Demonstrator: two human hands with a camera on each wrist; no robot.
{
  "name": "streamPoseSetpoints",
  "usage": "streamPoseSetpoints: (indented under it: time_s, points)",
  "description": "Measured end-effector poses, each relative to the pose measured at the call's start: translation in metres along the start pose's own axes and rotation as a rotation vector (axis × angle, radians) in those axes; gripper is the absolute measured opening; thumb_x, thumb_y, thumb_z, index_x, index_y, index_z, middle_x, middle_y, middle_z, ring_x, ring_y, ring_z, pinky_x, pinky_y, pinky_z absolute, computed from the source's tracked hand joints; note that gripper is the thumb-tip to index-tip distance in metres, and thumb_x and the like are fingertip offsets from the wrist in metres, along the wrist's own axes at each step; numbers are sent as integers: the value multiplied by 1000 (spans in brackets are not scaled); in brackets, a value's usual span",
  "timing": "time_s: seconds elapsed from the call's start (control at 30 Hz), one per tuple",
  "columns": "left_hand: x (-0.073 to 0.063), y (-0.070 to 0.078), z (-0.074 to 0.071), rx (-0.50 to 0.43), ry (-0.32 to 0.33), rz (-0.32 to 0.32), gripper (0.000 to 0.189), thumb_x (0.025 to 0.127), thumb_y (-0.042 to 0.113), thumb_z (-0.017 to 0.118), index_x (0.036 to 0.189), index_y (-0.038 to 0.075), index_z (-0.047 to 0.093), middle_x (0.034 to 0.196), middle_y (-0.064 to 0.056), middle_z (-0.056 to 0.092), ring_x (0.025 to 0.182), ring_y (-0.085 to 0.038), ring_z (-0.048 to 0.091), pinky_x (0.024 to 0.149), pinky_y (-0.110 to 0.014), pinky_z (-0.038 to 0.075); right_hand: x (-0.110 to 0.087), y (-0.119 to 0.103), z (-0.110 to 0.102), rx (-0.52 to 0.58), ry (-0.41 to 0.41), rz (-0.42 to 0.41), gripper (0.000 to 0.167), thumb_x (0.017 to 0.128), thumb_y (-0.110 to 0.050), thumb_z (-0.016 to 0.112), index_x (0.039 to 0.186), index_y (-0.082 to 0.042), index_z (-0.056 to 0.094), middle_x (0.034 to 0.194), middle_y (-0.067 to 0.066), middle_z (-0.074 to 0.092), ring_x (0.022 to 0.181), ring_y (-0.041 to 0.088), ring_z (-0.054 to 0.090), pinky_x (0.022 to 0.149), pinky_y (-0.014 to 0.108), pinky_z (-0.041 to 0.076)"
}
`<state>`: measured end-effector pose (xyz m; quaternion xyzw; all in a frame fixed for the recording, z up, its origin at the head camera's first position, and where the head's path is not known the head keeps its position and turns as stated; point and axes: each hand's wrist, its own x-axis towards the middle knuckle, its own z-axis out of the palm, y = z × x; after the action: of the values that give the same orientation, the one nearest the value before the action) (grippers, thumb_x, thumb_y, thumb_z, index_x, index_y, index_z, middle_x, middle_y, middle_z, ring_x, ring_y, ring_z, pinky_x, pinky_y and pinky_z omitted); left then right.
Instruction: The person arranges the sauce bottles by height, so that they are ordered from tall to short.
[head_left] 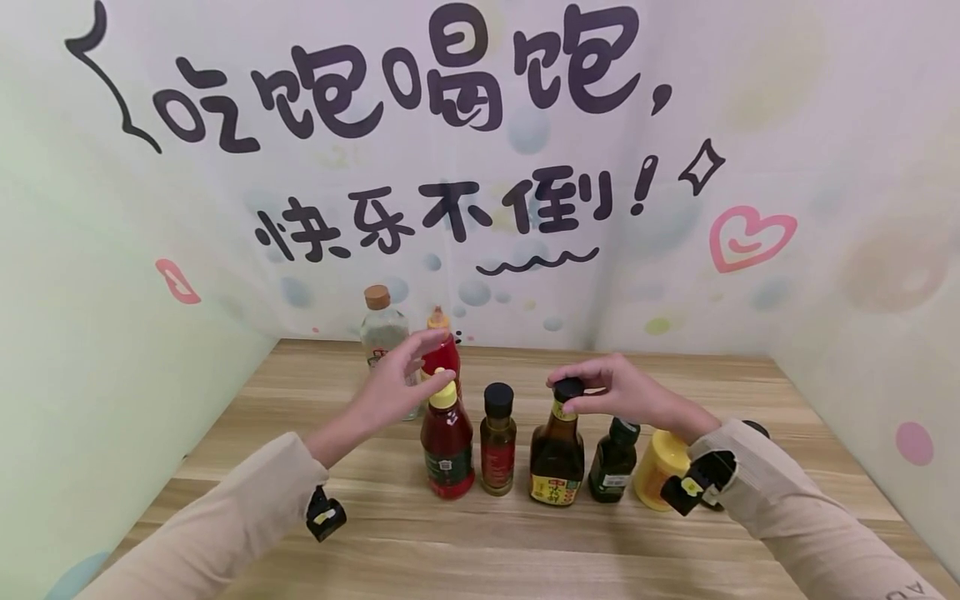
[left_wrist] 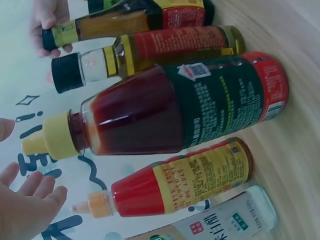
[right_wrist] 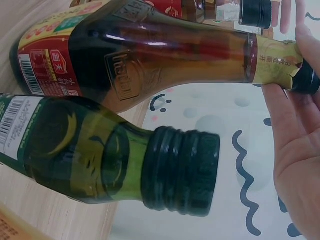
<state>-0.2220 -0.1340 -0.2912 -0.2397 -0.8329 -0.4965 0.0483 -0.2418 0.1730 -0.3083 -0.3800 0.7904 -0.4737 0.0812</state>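
- On the wooden table (head_left: pixel 480 550), the Haday soy sauce bottle (head_left: pixel 555 454) is standing upright; with our right hand (head_left: pixel 628 390) we are pinching its black cap (head_left: pixel 568 386), so off-centre pulling could tip it.
- Over the dark-red squeeze bottle (head_left: pixel 446 442), we are holding our left hand (head_left: pixel 399 380), thumb and fingers apart.
- A slim red-labelled bottle (head_left: pixel 497 460) is standing between, blocking sideways moves.
- A short green bottle (head_left: pixel 612 468) is crowding the right.

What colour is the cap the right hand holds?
Black; the bottle cap shows best in the head view.
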Motion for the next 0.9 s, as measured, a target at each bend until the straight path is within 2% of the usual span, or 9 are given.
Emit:
streamPoseSetpoints:
  time_s: [0.17,0.43,0.67,0.83,0.9]
  points:
    - [-5,-4,5,-11,-39,-8,50,83,16,62,127,5,42,126,-13,47,116,-25,43,95,-44,35,0,0,0,-1,2,2,37,78,-10,66,112,5,57,107,17,59,88,14,60,74,28,50]
    - [-10,-15,12,-60,-64,-11,53,79,8,66,126,5,42,119,-16,50,109,-29,48,91,-45,39,0,1,1,-8,7,-1,37,78,-10,66,111,5,58,107,17,59,88,13,60,75,28,50]
    - [-13,-29,19,-65,-66,-55,52,78,7,67,125,4,44,118,-14,49,106,-31,49,87,-46,42,0,2,0,-10,3,-13,37,79,-10,66,111,6,57,106,18,59,87,13,60,74,28,50]
    - [-15,-35,24,-71,-49,-111,47,79,10,66,122,6,46,116,-11,50,108,-29,49,88,-45,42,1,1,0,-18,-1,-31,37,79,-10,66,111,7,57,106,18,59,87,12,60,73,29,50]
    - [-16,-37,25,-83,-41,-115,46,80,11,65,122,6,46,115,-11,50,108,-29,49,88,-45,41,1,2,0,-20,0,-36,37,79,-9,65,111,7,57,106,18,59,87,12,60,73,28,50]
